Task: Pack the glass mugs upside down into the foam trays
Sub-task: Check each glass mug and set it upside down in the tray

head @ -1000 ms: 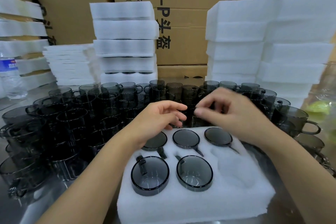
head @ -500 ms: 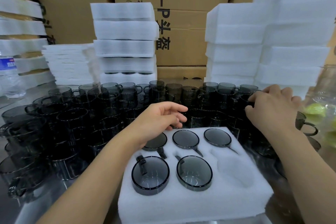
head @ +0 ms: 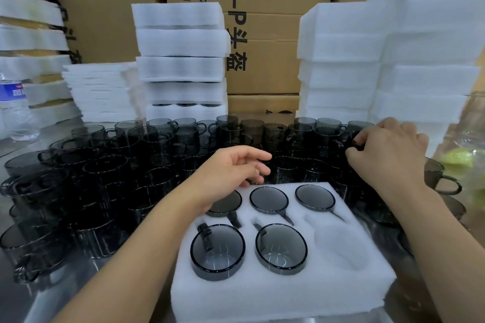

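the right grip point(head: 388, 155) is out over the right of the loose mugs point(head: 131, 165). its fingers are curled down, and thumb and forefinger pinch what looks like the rim or handle of one mug point(head: 343, 143); the exact hold is hard to read against the dark glass. the left grip point(head: 231, 173) hovers over the tray's far left corner, fingers relaxed and a little spread, holding nothing. the tray point(head: 262, 294) lies on the surface point(head: 65, 294) just in front of the person. five packed mugs point(head: 280, 248) sit bottoms up in it, and one pocket point(head: 338, 244) at the near right is bare.

the step in hand, as i judge it, is picking the sixth mug. the loose ones stand touching, so lift straight up before swinging across, or it may clink and drag a neighbour over. a fuller hold than a rim pinch would be safer, since the glass is smooth and must be turned over on the way. flip it over the tray, not over the crowd. line the handle up with the slot at the pocket's far-left side, as the two beside it lie, then press down evenly until the base sits level with the rest. the left grip could rest on the foam to stop the light tray shifting.
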The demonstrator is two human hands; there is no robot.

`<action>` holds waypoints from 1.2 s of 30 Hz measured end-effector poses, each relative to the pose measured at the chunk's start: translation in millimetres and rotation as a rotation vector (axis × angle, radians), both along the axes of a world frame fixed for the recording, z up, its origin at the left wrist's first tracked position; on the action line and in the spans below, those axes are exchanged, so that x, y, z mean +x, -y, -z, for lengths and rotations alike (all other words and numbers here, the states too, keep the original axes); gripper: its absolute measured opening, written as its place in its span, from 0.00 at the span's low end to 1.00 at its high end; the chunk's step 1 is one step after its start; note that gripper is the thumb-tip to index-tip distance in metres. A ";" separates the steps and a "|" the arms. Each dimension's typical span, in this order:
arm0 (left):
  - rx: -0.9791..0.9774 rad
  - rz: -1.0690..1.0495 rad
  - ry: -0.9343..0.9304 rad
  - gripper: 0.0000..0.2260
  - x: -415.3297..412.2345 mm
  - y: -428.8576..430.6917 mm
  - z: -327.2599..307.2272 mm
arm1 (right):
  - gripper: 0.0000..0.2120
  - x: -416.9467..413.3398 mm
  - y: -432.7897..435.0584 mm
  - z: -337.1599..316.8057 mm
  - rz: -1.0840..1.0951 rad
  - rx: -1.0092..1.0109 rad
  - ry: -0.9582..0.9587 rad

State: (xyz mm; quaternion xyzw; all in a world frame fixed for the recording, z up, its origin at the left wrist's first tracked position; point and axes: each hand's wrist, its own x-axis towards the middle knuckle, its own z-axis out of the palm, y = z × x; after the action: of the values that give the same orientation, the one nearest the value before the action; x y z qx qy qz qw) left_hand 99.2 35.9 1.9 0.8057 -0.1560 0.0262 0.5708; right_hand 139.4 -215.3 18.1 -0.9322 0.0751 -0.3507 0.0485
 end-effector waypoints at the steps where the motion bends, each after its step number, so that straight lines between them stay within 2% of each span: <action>1: -0.001 0.001 -0.001 0.16 0.1 0.0 -0.1 | 0.09 -0.5 -1.3 -0.6 -0.029 0.020 0.028; 5: 0.010 0.008 -0.007 0.15 0.0 -0.3 0.2 | 0.04 -5.1 -12.4 -2.2 -0.227 0.099 0.169; 8: 0.007 0.017 -0.002 0.13 0.6 -1.1 0.5 | 0.03 -14.3 -29.0 -0.7 -0.496 0.124 0.291; 11: -0.018 0.024 0.012 0.10 1.1 -0.5 -0.1 | 0.04 -27.0 -47.2 3.7 -0.765 0.059 0.366; 15: -0.020 0.033 0.019 0.19 0.4 1.9 -1.1 | 0.03 -36.0 -62.7 12.2 -0.936 -0.077 0.385; 20: -0.064 0.034 0.018 0.13 0.3 1.6 -1.0 | 0.06 -36.4 -62.7 14.3 -1.006 -0.093 0.384; 23: -0.099 0.052 0.003 0.16 0.5 -0.2 -1.5 | 0.08 -36.1 -63.0 16.4 -0.998 -0.063 0.376; 27: -0.124 0.068 -0.014 0.24 0.6 -1.9 -0.9 | 0.25 -35.1 -62.4 16.8 -0.971 0.008 0.309; 29: -0.128 0.068 -0.012 0.26 0.8 -2.3 -0.7 | 0.29 -35.9 -62.9 17.3 -0.955 0.032 0.278; 32: -0.136 0.075 -0.007 0.26 0.9 -2.5 -0.2 | 0.29 -37.2 -63.6 17.6 -0.927 0.045 0.290; 36: -0.189 0.089 0.009 0.23 1.6 -2.8 -0.2 | 0.22 -38.8 -64.5 15.8 -0.905 0.118 0.357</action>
State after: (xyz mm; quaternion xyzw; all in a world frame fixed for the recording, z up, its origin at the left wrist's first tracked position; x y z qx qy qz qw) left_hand 100.8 38.7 2.1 0.7403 -0.1909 0.0191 0.6444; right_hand 100.6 -150.8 2.3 -0.7923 -0.3271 -0.4440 0.2610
